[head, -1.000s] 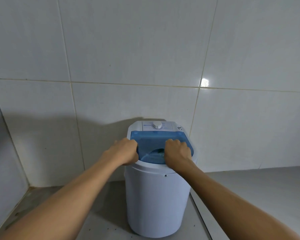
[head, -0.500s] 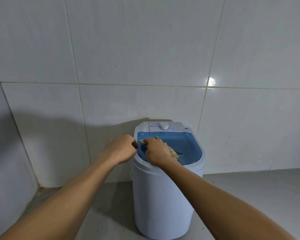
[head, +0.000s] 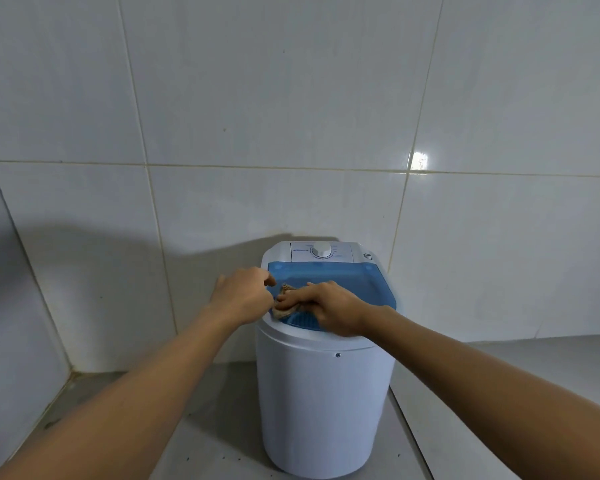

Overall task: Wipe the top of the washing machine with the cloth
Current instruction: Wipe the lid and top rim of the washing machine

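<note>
From the head camera, the right hand (head: 329, 308) lies flat on the blue lid (head: 340, 284) of the washing machine (head: 323, 403), fingers (head: 293, 298) stretched out to the left and close together, pressing a small tan cloth (head: 285, 308) against the lid's front-left part. The cloth shows only at the fingertips — a bunched corner above them and a pale edge below, reaching the white rim (head: 281, 329) of the machine. The left hand (head: 241, 294) sits at the machine's left edge, fingers curled loosely inward with the forefinger tip just beside the cloth; whether it touches the cloth or the lid I cannot tell, and it grips nothing that can be seen.

The machine is a small white tub standing on a grey floor (head: 222, 427) against a white tiled wall (head: 257, 116). Its lid is shut — translucent blue, with a ribbed shape showing dimly through it near the front. Behind the lid is a white control panel with a round dial (head: 322, 250).
</note>
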